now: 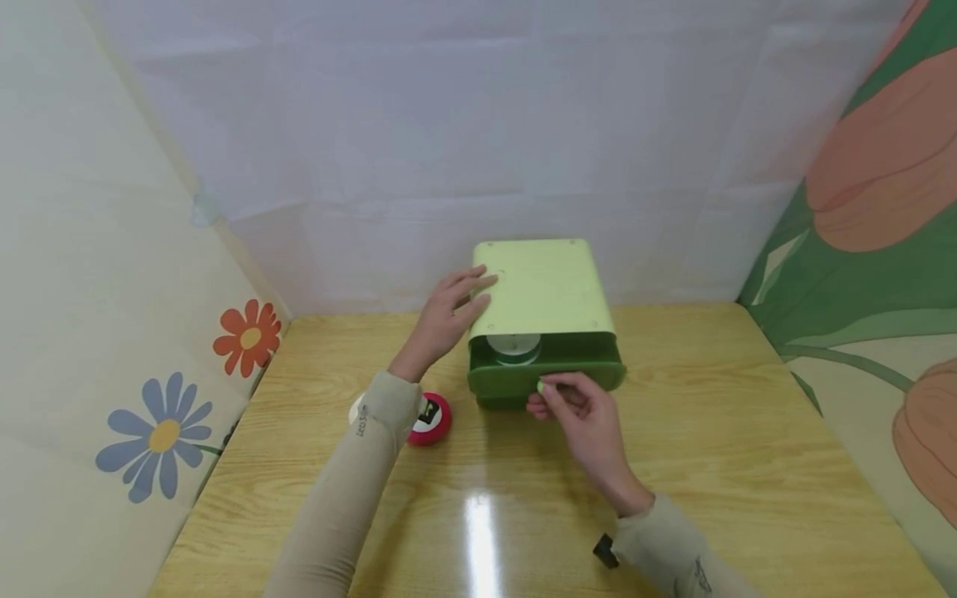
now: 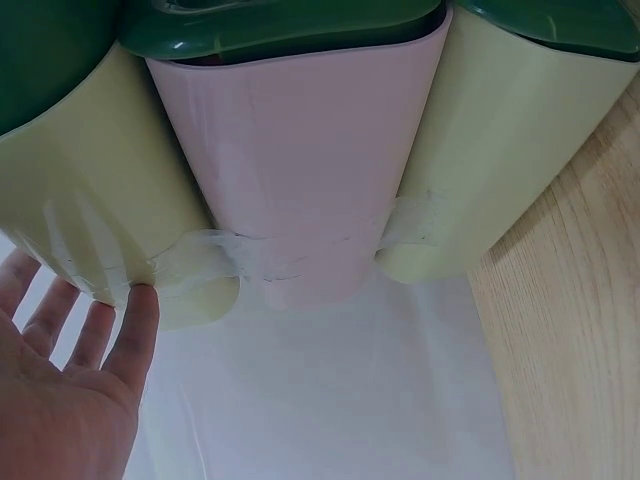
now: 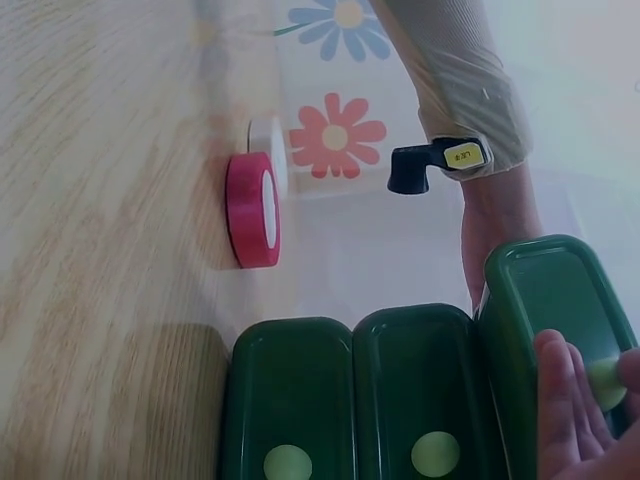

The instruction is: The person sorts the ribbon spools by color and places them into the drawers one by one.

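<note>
A small cabinet [image 1: 540, 286] of stacked drawers has a pale green shell with a pink middle tier [image 2: 300, 160]. Its dark green top drawer [image 1: 493, 382] is partly pulled out, and a white roll [image 1: 516, 345] lies inside. My right hand [image 1: 586, 423] pinches the round light green knob [image 3: 606, 384] on that drawer's front between thumb and fingers. My left hand [image 1: 449, 316] rests on the cabinet's left top edge with its fingers spread. Seen from the left wrist, the fingertips [image 2: 143, 300] touch the shell's side near a strip of clear tape [image 2: 200, 255].
On the wooden table [image 1: 710, 432], left of the cabinet, a red ribbon roll [image 3: 252, 212] stands beside a white roll [image 3: 267, 140]. The left sleeve partly covers them in the head view. A white sheet [image 1: 419, 149] hangs behind the cabinet; flower-printed walls flank the table.
</note>
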{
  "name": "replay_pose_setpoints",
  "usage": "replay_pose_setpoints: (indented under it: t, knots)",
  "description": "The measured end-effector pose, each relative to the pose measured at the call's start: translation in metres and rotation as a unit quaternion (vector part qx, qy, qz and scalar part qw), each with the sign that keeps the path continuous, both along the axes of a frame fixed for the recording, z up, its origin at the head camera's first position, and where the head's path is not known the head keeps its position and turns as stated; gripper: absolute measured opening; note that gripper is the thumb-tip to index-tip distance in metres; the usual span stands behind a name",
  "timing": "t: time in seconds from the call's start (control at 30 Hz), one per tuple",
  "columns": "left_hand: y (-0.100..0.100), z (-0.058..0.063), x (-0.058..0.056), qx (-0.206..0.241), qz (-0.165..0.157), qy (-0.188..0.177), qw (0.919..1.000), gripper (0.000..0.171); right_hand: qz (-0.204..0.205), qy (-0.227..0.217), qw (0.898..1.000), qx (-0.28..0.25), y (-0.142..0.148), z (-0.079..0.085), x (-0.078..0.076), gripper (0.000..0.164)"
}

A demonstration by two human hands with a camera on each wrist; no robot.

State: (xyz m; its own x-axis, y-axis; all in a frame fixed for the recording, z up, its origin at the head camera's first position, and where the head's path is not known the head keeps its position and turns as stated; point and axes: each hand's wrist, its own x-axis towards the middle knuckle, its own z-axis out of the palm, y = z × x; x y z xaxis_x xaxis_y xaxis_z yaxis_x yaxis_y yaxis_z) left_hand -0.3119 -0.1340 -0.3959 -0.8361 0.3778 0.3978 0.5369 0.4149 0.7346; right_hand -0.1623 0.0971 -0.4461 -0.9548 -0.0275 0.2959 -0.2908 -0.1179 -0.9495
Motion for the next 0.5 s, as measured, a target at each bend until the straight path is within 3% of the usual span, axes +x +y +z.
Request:
replay_pose_setpoints:
  t: [0.2, 0.5]
  knots:
    - [0.007, 0.020, 0.021, 0.018, -0.003, -0.024, 0.9995, 0.041, -0.001, -0.005, 1.000, 0.002, -0.001, 0.002, -0.005, 0.019]
    - [0.003, -0.001, 0.000, 0.012, 0.002, -0.017, 0.9998, 0.041, -0.003, -0.008, 1.000, 0.001, -0.001, 0.004, -0.013, 0.020]
